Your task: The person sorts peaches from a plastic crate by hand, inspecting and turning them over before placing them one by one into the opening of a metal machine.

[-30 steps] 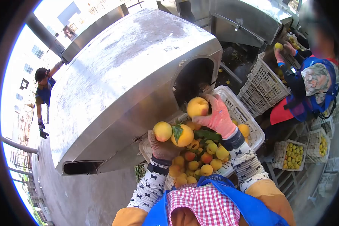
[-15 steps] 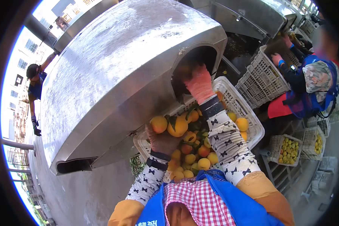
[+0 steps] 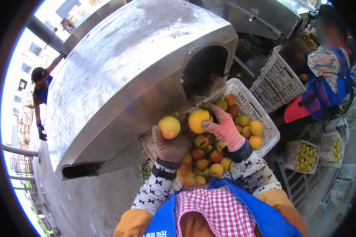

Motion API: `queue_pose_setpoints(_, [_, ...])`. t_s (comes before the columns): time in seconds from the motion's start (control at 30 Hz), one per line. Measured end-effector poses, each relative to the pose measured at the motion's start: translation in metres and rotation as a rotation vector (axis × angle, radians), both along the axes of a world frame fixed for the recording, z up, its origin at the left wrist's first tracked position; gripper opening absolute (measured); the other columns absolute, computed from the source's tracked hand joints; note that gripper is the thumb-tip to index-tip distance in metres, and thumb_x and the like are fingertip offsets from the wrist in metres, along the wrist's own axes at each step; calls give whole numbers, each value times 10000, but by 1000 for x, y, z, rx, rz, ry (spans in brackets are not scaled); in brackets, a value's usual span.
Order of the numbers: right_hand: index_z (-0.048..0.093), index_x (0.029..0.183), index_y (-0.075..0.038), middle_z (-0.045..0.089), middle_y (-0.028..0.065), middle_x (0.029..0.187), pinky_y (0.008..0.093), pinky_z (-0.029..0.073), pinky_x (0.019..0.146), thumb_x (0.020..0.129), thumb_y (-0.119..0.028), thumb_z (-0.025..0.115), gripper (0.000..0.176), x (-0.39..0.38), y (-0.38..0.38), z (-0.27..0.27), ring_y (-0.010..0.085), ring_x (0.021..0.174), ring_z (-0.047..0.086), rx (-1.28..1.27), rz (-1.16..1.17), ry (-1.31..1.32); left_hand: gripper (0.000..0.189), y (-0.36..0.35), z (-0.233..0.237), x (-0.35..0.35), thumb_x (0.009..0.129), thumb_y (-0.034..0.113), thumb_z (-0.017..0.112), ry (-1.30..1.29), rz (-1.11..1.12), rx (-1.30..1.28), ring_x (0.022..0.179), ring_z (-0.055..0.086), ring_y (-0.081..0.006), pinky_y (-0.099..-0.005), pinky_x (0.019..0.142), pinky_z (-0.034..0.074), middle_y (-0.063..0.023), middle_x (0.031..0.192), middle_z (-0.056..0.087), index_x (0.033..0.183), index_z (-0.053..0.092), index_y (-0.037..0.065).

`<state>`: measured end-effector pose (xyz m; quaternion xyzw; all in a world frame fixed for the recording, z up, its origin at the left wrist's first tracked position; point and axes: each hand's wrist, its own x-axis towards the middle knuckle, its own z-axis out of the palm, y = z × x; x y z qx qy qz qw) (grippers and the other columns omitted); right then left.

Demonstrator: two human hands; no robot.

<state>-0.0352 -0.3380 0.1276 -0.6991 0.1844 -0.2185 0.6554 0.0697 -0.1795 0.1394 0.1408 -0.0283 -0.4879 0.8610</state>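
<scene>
My left hand [image 3: 171, 149], in a dusty glove, is closed around a yellow peach [image 3: 169, 127] with a reddish underside. To its right, my right hand [image 3: 224, 129] in a pink glove grips another yellow peach [image 3: 199, 120], its thumb and fingers along the right side. A green leaf shows at the top of that fruit. Both hands are above a white plastic crate [image 3: 271, 136] full of yellow and red peaches [image 3: 216, 157]. My hands hide part of the fruit in the crate.
Behind the crate stands a large metal machine [image 3: 118, 75] with a dark opening [image 3: 205, 67]. Right of it, a co-worker [image 3: 328, 71] is beside a tilted crate [image 3: 279, 81]. Fruit-filled crates [image 3: 304, 157] stand lower right. Another person [image 3: 41, 87] is far left.
My right hand has come out of the machine's opening, back over the crate, and now grips a peach. My left hand still holds its peach. The co-worker at right has shifted position.
</scene>
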Motion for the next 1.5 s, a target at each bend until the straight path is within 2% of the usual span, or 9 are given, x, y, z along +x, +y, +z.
queue_pose_setpoints(0.17, [448,1371,0,597,251,1182,336,462,928,893,-494,614,707,-12,7,10,304,1044,616,114,42,131,758,-7,-9,-6,826,668,563,-38,28,152,1268,452,-322,-502,1113,303,-141,1339,530,1281,527,63])
queue_pose_setpoints(0.37, [445,1399,-47,480,233,1321,423,409,1012,716,-300,785,803,-23,-7,65,377,1183,507,-918,308,205,733,-15,-6,-2,847,614,597,102,-114,153,1278,441,-321,-484,1129,295,-139,1363,493,1323,473,71])
queue_pose_setpoints(0.67, [536,1287,-68,570,221,1120,430,494,903,662,-331,788,723,54,-50,7,386,1059,572,-728,-424,29,464,-4,-36,25,854,429,688,-211,-36,292,1002,550,-246,-427,842,440,-75,1107,606,1176,573,116])
queue_pose_setpoints(0.83, [527,1247,-3,603,245,1088,426,521,806,722,-374,764,685,112,-55,-20,397,1000,597,-1311,-569,228,483,3,-38,35,875,359,671,33,-66,152,1076,553,-227,-418,866,433,-50,1195,600,1270,541,115])
queue_pose_setpoints(0.9, [534,1242,8,617,235,1079,431,522,798,718,-348,782,680,121,-61,18,383,971,610,-977,-416,516,475,6,-36,32,885,355,654,121,-41,213,1088,547,-236,-433,865,434,-54,1209,594,1276,536,113])
queue_pose_setpoints(0.97, [547,1253,11,614,211,1110,417,516,812,718,-335,806,688,103,-77,44,353,942,621,-859,-416,-227,455,1,-35,31,900,280,616,154,-7,162,1154,527,-259,-459,930,424,-62,1261,567,1305,517,99])
queue_pose_setpoints(1.1, [492,1355,-59,571,212,1169,393,504,860,705,-311,820,771,36,-30,62,360,1013,604,-584,25,-60,456,-8,-26,25,875,177,596,86,82,164,1180,518,-315,-477,998,415,-137,1265,556,1308,494,76])
queue_pose_setpoints(1.17, [472,1372,-56,561,221,1199,406,498,884,692,-335,821,814,22,-8,49,383,1042,593,-684,26,-7,564,-11,-25,25,854,132,602,-277,7,149,1258,483,-280,-467,1045,388,-111,1319,520,1390,432,87])
queue_pose_setpoints(1.5, [539,1250,-12,580,222,1107,447,498,850,711,-262,784,642,73,-47,15,402,975,590,-840,-446,21,597,-16,-57,17,861,188,619,-247,8,413,1061,595,-267,-411,942,443,-107,1243,580,1411,417,71])
